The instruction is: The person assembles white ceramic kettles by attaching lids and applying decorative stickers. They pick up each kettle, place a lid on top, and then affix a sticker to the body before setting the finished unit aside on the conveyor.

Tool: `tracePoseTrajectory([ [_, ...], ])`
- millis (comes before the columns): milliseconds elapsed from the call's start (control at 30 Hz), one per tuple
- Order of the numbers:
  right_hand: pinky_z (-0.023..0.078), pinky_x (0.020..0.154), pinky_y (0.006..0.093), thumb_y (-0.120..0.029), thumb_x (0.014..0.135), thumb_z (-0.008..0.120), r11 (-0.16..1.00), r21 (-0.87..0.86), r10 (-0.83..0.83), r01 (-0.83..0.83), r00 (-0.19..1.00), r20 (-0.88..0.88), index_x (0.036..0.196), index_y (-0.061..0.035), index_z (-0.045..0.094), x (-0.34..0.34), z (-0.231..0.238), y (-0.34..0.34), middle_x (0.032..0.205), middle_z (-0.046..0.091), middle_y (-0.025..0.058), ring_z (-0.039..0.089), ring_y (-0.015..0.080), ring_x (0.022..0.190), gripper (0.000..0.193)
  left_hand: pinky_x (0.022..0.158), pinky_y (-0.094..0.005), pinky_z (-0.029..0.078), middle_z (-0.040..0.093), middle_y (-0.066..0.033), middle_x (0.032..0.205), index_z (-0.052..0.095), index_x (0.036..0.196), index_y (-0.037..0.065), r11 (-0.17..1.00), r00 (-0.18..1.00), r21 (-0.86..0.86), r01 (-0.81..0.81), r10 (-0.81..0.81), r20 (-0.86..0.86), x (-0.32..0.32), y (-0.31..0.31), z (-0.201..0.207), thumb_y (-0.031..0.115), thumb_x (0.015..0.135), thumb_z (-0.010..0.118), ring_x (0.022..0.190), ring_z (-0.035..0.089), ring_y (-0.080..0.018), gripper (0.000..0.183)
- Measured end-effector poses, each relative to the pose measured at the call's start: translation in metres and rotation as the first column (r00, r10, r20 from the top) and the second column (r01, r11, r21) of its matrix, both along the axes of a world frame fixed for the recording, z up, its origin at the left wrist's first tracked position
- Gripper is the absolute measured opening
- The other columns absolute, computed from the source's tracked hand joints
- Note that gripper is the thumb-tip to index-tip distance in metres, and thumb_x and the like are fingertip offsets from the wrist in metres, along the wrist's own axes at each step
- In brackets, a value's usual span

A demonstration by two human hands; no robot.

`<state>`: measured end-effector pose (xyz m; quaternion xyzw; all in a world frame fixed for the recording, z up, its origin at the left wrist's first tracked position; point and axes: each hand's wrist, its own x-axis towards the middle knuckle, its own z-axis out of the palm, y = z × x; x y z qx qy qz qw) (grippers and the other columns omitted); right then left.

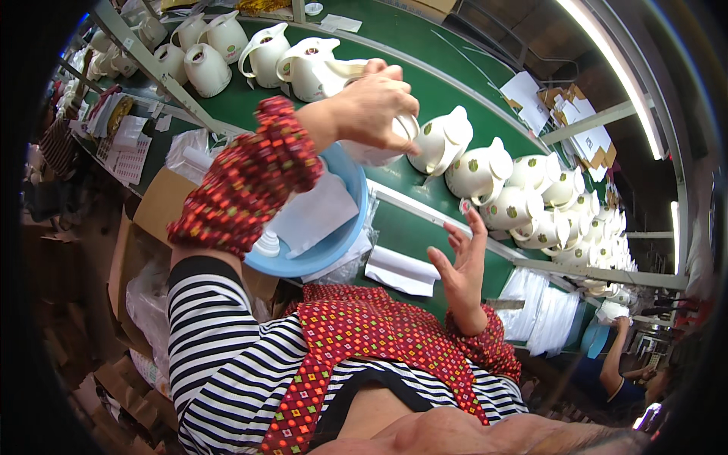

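Observation:
My left hand [368,106] is closed round a white jug [375,154], holding it tilted above the green conveyor's near edge. The hand covers much of this jug. My right hand [464,277] is raised to the right of it with its fingers apart. A small round white-and-red piece, sticker-like, shows at its index fingertip [465,205]; whether it sticks to the finger cannot be made out. White jugs [442,140] with small printed motifs stand just beyond, nearest to both hands.
A blue basin [356,220] with paper and white round parts sits below my left arm. More white jugs [207,70] stand at the far left, and several crowd the belt rightward. A folded white paper [402,271] lies near me. Another person [610,368] works at the far right.

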<state>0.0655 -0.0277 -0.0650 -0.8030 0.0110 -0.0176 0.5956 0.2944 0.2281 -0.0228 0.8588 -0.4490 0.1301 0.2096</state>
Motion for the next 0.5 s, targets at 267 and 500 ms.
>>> tracePoseTrajectory([
  [267, 0.043, 0.109, 0.0426, -0.022, 0.088, 0.083, 0.997, 0.017, 0.07, -0.069, 0.995, -0.071, 0.158, -0.003, 0.029, 0.027, -0.017, 0.01, 0.159, 0.04, 0.013, 0.058, 0.0242, 0.124, 0.091, 0.111, -0.0538, 0.034, 0.072, 0.0001, 0.091, 0.078, 0.078, 0.015, 0.887, 0.975, 0.462, 0.024, -0.122, 0.184, 0.094, -0.057, -0.168, 0.029, 0.072, 0.074, 0.115, 0.057, -0.0261, 0.015],
  [500, 0.043, 0.109, 0.0388, -0.006, 0.084, 0.082, 0.985, 0.158, 0.093, -0.067, 0.982, -0.164, 0.156, -0.0069, 0.033, 0.066, -0.015, 0.021, 0.148, 0.049, 0.015, 0.054, 0.0222, 0.126, 0.087, 0.123, -0.0584, 0.024, 0.054, -0.0141, 0.14, 0.068, 0.122, 0.01, 0.997, 0.998, 0.062, 0.049, -0.052, 0.039, 0.075, -0.036, -0.187, 0.021, 0.083, 0.069, 0.142, 0.04, -0.0341, 0.041],
])
